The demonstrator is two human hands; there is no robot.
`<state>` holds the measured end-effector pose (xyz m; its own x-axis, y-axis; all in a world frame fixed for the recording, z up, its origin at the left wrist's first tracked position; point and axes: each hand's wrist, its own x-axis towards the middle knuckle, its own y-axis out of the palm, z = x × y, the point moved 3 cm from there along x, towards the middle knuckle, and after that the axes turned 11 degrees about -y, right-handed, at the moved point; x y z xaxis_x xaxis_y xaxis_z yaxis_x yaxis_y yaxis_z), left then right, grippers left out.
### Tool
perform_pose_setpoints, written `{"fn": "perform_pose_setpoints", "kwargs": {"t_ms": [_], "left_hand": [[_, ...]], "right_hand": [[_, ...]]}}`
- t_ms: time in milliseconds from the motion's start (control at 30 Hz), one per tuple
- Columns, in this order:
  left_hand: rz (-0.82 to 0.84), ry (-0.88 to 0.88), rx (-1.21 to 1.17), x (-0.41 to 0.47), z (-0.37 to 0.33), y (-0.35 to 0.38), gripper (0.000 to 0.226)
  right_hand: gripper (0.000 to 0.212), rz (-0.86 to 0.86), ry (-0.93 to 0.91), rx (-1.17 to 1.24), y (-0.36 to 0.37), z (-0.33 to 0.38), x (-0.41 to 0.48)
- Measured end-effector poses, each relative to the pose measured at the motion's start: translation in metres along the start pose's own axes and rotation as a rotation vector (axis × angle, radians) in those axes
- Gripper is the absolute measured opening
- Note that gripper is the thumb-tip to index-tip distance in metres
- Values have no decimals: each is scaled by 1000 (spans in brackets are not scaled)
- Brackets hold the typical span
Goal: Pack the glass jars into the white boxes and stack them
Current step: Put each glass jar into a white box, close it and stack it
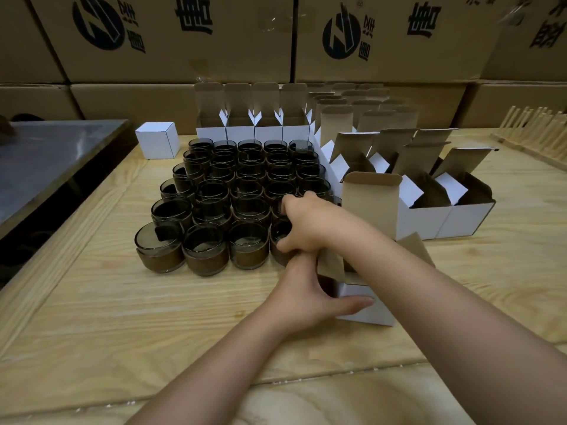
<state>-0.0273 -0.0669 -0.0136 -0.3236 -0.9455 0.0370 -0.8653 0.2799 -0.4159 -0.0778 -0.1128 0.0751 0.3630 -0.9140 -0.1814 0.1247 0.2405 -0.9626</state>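
Head view only.

Hidden or unclear first: right hand (306, 223) covers most of the front-right jar (280, 237); only its dark rim and a sliver of side visible. Fingertips over the far side of that jar, out of sight, so can't tell how firmly closed on it; thumb curled down at the near side. Interior of the near white box (366, 305) blocked by the right forearm and its own brown flaps. Far rows of open boxes (362, 115) at 1 o'clock blur together, count unclear. Pale wooden rack (534, 130) at 2 o'clock cut by the frame edge. Dark metal surface (55, 154) at 10 o'clock, also cut off.

Hand pose: right arm reaching from 5 o'clock across the near box toward 12, hand arched over the jar at the front-right corner of the jar block (239, 194) (dark glass, brown bands, packed rim to rim at centre). Left hand (310, 297) from 6 o'clock, fingers spread: thumb flat along the white front face of the near box, other fingers up against a brown flap.

Closed white box (158, 139) standing alone at 11 o'clock. Open white boxes (441, 210) in a row at 2 o'clock, flaps up. All on the wooden table (122, 302); brown printed cartons (171, 41) walled behind.
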Motion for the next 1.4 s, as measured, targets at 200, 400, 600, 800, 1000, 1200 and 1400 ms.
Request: {"fn": "perform_pose_setpoints", "kwargs": {"t_ms": [200, 400, 600, 800, 1000, 1200, 1400], "left_hand": [[-19, 42, 35, -1, -4, -4, 84], [-31, 7, 27, 3, 1, -14, 87], [-54, 8, -29, 9, 5, -22, 85], [-44, 20, -7, 10, 7, -23, 95], [-59, 36, 13, 11, 8, -22, 94], [-64, 37, 13, 10, 8, -21, 94], [-66, 49, -1, 10, 10, -20, 93]], "right_hand": [[61, -188, -99, 108, -33, 6, -21], [58, -228, -236, 186, -84, -1, -66], [54, -36, -127, 168, -77, -43, -88], [50, 28, -100, 129, -40, -61, -74], [57, 29, -68, 64, -20, -57, -64], [63, 65, -76, 13, -13, -58, -70], [63, 152, -97, 31, 4, -63, -75]]}}
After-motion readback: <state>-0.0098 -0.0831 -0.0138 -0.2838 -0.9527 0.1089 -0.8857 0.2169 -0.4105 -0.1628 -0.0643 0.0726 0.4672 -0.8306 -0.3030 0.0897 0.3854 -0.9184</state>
